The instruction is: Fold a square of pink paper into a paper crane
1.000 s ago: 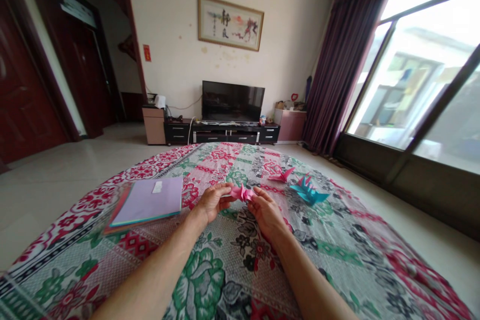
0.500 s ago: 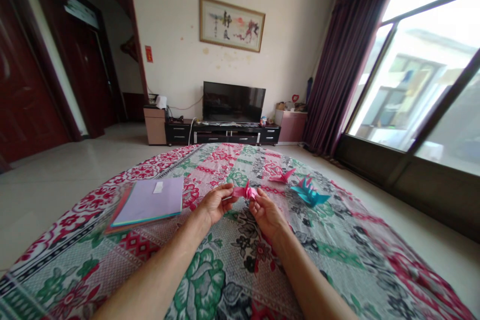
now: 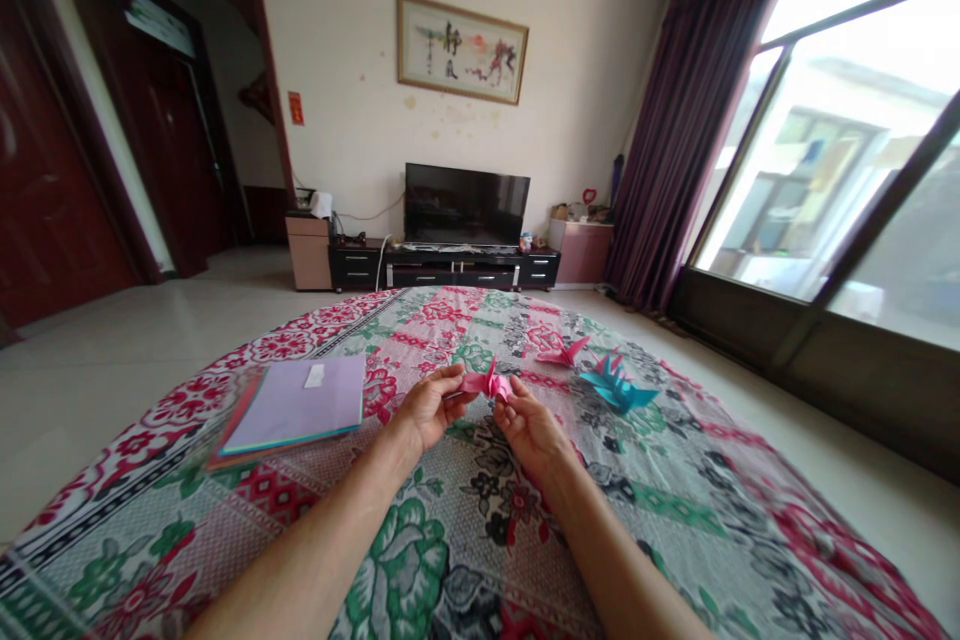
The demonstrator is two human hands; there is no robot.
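A pink paper crane [image 3: 489, 383] is held between my two hands above the middle of the table. The fingers of my left hand [image 3: 433, 407] pinch its left end. My right hand [image 3: 529, 423] closes on its right end, hiding part of that side. Farther off to the right, a darker pink paper crane [image 3: 564, 353] rests on the cloth. Beside it lie blue paper cranes [image 3: 619, 390], bunched together with some pink paper behind them.
A stack of coloured paper [image 3: 296, 407], lilac on top with a small white slip [image 3: 315, 376], lies at the left. A patterned tablecloth [image 3: 405, 560] covers the round table. Beyond stand a television [image 3: 466, 207] and a low cabinet [image 3: 357, 266].
Both hands still grip the pink crane in nearly the same place. The whole view has shifted very slightly; the other cranes and the paper stack stay put.
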